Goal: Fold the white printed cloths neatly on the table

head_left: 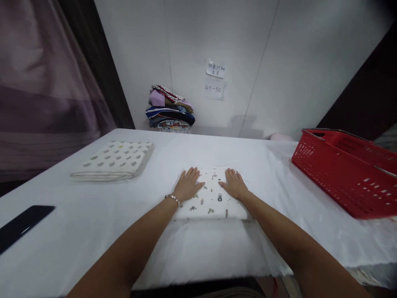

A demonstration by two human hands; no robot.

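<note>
A folded white cloth (211, 203) with small grey-green prints lies flat at the front middle of the table. My left hand (187, 185) rests palm down on its left side, fingers spread, with a bracelet at the wrist. On the right side of the same cloth, my right hand (235, 184) is pressed flat, thumb pointing inward. Neither hand grips the fabric. Part of each side edge is covered by the hands and forearms.
At left lies another folded cloth (116, 160) with leaf-like prints, and nearer a dark flat object (26, 223). A red basket (338, 174) stands at right. Folded fabrics (170, 111) are stacked by the wall under paper notes (214, 90). White sheeting covers the table (93, 219).
</note>
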